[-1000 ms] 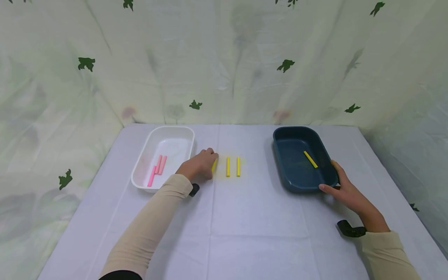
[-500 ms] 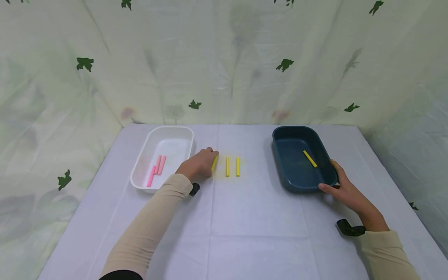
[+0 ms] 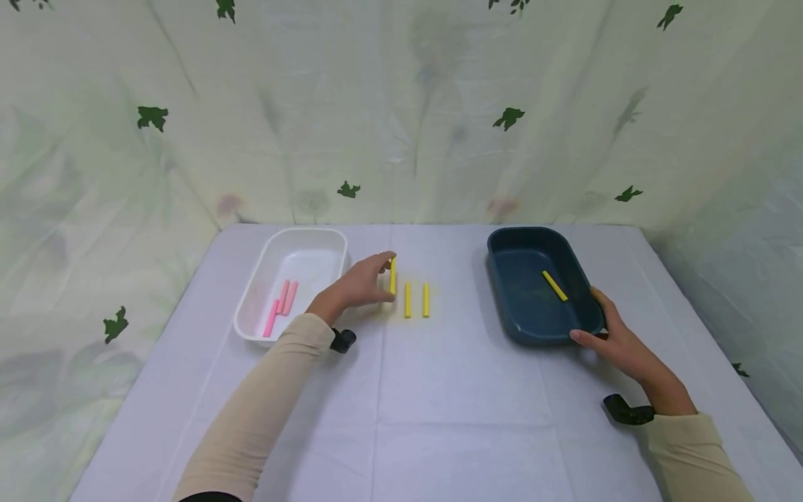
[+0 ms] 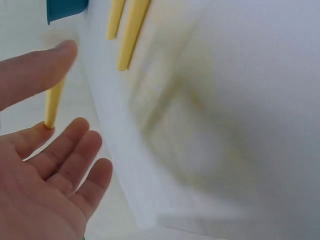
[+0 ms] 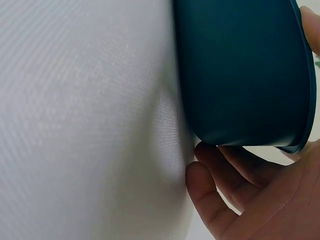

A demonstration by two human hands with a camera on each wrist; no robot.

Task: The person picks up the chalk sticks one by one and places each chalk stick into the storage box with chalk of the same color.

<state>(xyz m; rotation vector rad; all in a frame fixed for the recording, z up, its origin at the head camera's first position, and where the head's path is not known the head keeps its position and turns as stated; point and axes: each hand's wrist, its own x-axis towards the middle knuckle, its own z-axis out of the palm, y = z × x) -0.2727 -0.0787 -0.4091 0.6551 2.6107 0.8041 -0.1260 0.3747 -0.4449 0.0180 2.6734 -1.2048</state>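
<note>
Our left hand point(image 3: 359, 284) pinches a yellow stick point(image 3: 392, 275) in its fingers, while our right hand point(image 3: 617, 341) curls round the blue tray point(image 3: 502, 300).

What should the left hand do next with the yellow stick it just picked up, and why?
Probably carry it right to the blue tray. The left hand pinches a yellow stick clear of the table, one yellow stick already lies in that tray, and the right hand steadies it.

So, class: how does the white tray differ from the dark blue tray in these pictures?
The white tray holds pink sticks; the dark blue tray holds one yellow stick. No hand touches the white tray, though the left hand is near it, pinching a yellow stick; the right hand holds the dark blue tray's corner. Both are rounded rectangular trays on the table.
</note>
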